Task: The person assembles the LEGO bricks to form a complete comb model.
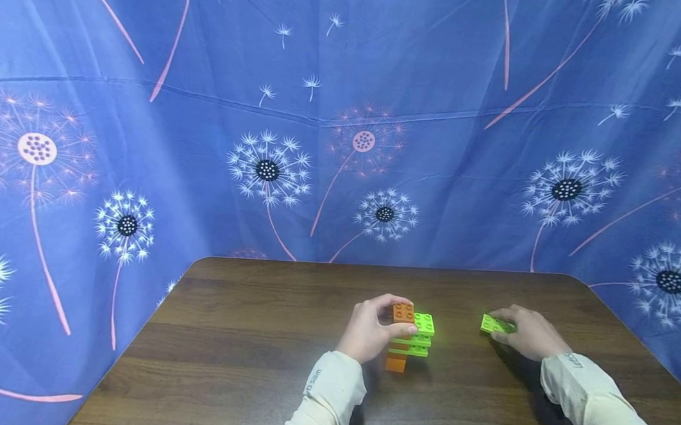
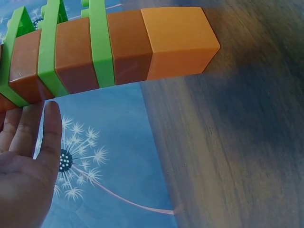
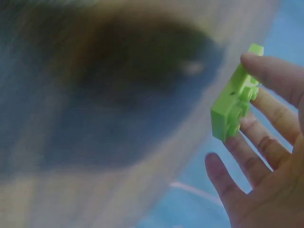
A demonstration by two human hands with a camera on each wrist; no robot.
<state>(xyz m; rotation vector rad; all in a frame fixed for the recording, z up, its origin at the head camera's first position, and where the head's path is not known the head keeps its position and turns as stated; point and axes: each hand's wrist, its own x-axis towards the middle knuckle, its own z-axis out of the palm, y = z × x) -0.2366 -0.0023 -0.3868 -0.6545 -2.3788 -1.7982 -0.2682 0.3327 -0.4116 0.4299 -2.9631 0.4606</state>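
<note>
My left hand (image 1: 366, 329) grips the upper part of an upright tower of toy building bricks, thumb on the near side. Orange bricks (image 1: 403, 312) alternate with flat bright green bricks (image 1: 424, 323) that jut out to the right. The left wrist view shows the tower's lighter orange bottom brick (image 2: 183, 42) and green layers (image 2: 101, 47) between brown-orange ones; whether its base touches the table cannot be told. Off to the right, my right hand (image 1: 533, 333) pinches a loose green studded brick (image 1: 491, 324). In the right wrist view, thumb and fingers hold this brick (image 3: 230, 99) by its edges.
Both hands are over a dark wooden table (image 1: 241, 336) with rounded far corners. Behind it hangs a blue cloth (image 1: 452, 71) with a dandelion print, reaching round both sides. The right hand casts a shadow on the tabletop.
</note>
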